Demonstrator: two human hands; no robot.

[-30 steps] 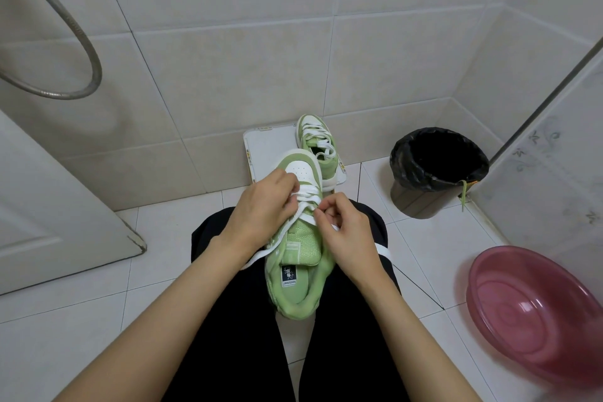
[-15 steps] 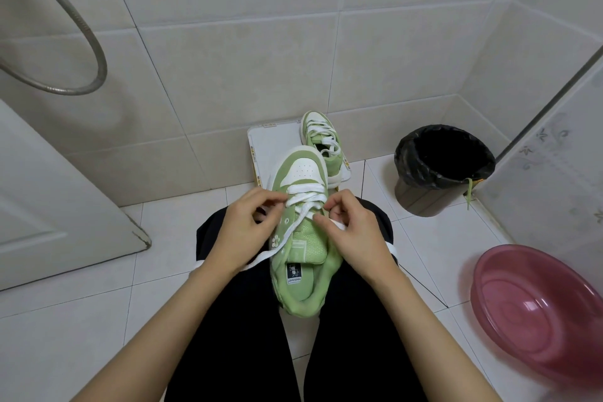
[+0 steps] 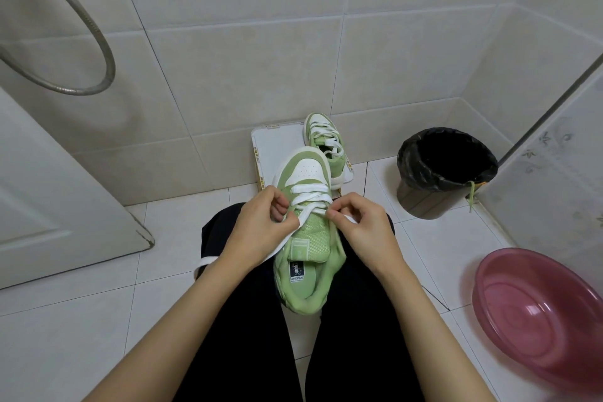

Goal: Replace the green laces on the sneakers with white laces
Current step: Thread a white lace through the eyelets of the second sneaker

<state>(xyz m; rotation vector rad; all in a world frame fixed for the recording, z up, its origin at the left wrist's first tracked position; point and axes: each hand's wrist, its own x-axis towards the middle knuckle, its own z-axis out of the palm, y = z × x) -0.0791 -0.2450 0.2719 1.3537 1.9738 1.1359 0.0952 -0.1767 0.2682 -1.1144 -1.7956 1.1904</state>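
- Sneaker (image 3: 306, 258) on the lap, toe pointing away; white lace (image 3: 310, 190) through front eyelets only, upper ones left to do.
- Left hand (image 3: 257, 232) fingers pinch one lace end, right hand (image 3: 365, 228) fingers pinch the other.
- Second sneaker (image 3: 326, 143) on white board (image 3: 277, 147) by the wall, white-laced, looks done.
- Count: two sneakers, one bin (image 3: 424, 202) with green lace (image 3: 471, 197) over its rim, one pink basin (image 3: 538, 313).

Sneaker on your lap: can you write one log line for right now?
sneaker: on lap | left hand: pinches white lace | right hand: pinches white lace
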